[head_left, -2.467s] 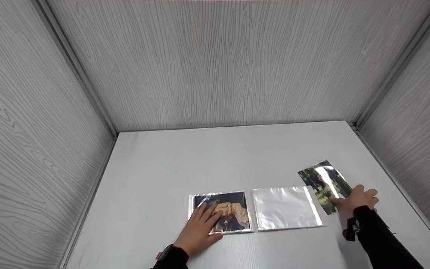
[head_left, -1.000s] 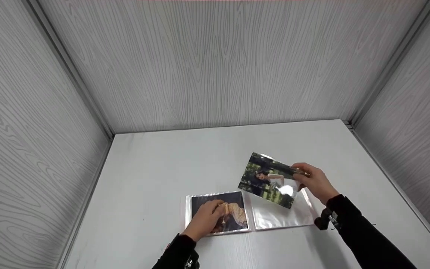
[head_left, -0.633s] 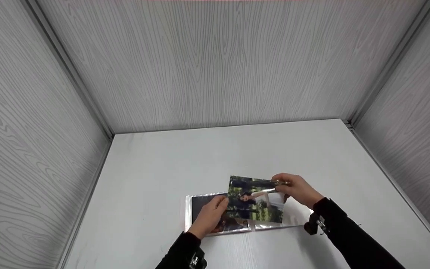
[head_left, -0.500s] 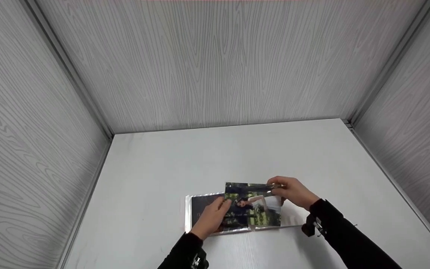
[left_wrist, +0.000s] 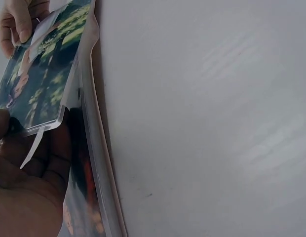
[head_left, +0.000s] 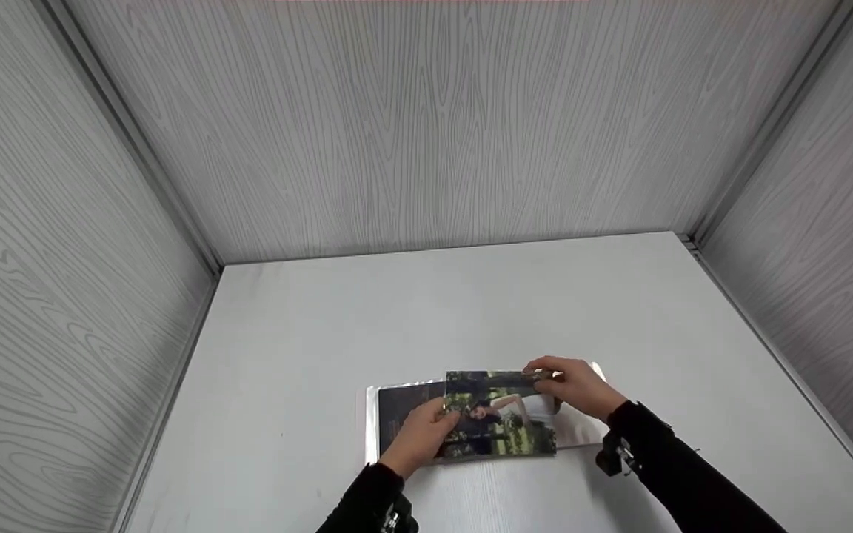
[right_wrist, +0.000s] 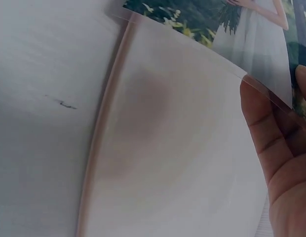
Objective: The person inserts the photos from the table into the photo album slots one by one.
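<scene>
A glossy photo (head_left: 504, 426) of a person in a white dress among greenery lies between my hands, above the middle of an opened photo album (head_left: 372, 429). My left hand (head_left: 419, 435) pinches its left edge, thumb on top and fingers underneath, as the left wrist view shows. At the far right corner, my right hand (head_left: 578, 385) grips the photo with the thumb over it and fingers below. The album's left page holds a dark picture (head_left: 397, 407), partly covered by my left hand and the photo. Its right page (right_wrist: 182, 148) shows a blank, whitish sleeve in the right wrist view.
The album rests on a white table (head_left: 308, 326). Grey wood-grain panels stand at the back (head_left: 426, 133), left (head_left: 49, 296) and right (head_left: 811, 222). A small dark mark (right_wrist: 61, 102) shows on the table beside the album's edge.
My right hand has lifted the photo from the table at the right and carried it left over the album. My left hand has left the album page and taken the photo's left edge.
</scene>
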Available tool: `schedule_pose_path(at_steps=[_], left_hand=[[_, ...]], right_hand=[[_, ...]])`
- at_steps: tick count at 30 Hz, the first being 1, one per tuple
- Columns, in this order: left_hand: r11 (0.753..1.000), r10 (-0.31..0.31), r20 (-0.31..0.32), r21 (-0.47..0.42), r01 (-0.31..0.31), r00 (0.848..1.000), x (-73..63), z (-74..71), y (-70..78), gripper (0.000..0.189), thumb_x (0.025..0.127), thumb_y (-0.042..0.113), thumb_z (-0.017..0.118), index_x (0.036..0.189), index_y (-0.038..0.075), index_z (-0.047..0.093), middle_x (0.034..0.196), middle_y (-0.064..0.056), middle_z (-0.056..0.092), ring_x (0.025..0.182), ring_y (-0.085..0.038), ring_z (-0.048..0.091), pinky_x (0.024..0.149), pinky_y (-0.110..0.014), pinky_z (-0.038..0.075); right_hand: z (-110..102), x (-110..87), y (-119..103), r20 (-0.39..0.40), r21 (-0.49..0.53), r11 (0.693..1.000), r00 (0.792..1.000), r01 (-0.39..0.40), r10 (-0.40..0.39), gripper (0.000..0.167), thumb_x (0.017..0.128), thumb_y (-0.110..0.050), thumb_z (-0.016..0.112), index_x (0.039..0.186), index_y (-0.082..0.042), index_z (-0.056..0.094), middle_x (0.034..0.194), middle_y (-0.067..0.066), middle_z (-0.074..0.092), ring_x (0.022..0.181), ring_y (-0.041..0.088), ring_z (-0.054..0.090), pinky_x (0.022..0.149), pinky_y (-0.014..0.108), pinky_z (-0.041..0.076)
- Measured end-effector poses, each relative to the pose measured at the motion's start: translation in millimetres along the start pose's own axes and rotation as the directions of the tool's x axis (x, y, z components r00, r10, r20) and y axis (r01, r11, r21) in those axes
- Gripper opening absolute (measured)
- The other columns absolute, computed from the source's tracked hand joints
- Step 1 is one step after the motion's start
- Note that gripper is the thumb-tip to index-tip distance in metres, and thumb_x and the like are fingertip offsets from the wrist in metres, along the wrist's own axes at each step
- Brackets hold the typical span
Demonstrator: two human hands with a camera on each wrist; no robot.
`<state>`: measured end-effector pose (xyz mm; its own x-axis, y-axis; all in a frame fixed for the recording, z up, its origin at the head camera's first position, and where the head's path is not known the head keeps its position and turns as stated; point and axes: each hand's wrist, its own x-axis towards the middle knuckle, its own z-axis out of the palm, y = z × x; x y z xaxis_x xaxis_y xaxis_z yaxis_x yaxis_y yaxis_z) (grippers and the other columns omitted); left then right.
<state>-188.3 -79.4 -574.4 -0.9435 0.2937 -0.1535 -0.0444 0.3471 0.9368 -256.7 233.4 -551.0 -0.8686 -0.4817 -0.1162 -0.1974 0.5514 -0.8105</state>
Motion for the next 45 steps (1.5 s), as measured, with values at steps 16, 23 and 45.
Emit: schedule_pose_path(at_steps=[16, 23, 45], left_hand=[[0.988, -0.091, -0.034, -0.128, 0.086, 0.995, -8.9, -18.8, -9.4, 0.024, 0.106, 0.022, 0.054, 0.120, 0.003, 0.056, 0.106, -0.011, 0.063, 0.079, -0.012, 0.058, 0.078, -0.033, 0.052], [0.957, -0.151, -0.016, -0.254, 0.142, 0.988, -10.9, -32.0, -11.8, 0.013, 0.107, 0.020, 0.050, 0.104, 0.008, 0.049, 0.083, -0.002, 0.059, 0.061, -0.011, 0.056, 0.050, -0.024, 0.047], [0.984, -0.172, -0.232, -0.090, 0.155, 0.957, -16.9, -66.3, -25.0, 0.026, 0.105, 0.022, 0.053, 0.125, 0.007, 0.060, 0.115, -0.007, 0.062, 0.099, -0.017, 0.057, 0.088, -0.038, 0.048]], right_hand=[[14, -24.0, 41, -0.041, -0.555, 0.793, 0.944, 0.251, -0.328, 0.050, 0.101, -0.022, 0.063, 0.145, 0.002, 0.054, 0.143, 0.025, 0.057, 0.134, 0.049, 0.049, 0.111, 0.063, 0.037], [13, -45.1, 61, -0.001, -0.621, 0.758, 0.967, 0.199, -0.255, 0.059, 0.104, -0.037, 0.056, 0.155, -0.009, 0.044, 0.162, 0.015, 0.038, 0.148, 0.052, 0.025, 0.116, 0.072, 0.018], [10, -35.8, 69, 0.065, -0.532, 0.829, 0.985, 0.171, -0.161, 0.061, 0.107, -0.039, 0.050, 0.160, -0.013, 0.034, 0.168, 0.014, 0.025, 0.153, 0.052, 0.009, 0.116, 0.074, 0.004]])
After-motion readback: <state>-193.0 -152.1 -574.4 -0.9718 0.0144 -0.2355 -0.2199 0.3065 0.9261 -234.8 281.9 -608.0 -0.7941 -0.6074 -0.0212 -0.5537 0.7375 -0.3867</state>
